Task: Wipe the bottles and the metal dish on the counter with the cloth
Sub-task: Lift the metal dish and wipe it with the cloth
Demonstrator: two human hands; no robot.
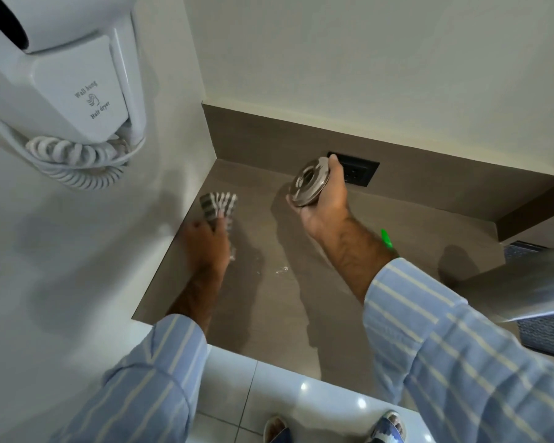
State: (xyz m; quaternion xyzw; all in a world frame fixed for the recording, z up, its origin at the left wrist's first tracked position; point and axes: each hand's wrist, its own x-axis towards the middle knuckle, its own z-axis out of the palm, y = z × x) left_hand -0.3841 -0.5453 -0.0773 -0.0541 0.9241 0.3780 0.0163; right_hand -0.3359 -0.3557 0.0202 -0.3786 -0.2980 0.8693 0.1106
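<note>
Gripping metal dish (308,182) aloft in right hand (325,203); left hand (208,243) pinching cloth (218,204) on counter (349,298). Risk of drop: one-handed hold, tilted dish.

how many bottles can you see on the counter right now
0. No bottle shows on the counter. The left hand holds the cloth; the right hand holds the metal dish. Some may sit outside the view.
</note>
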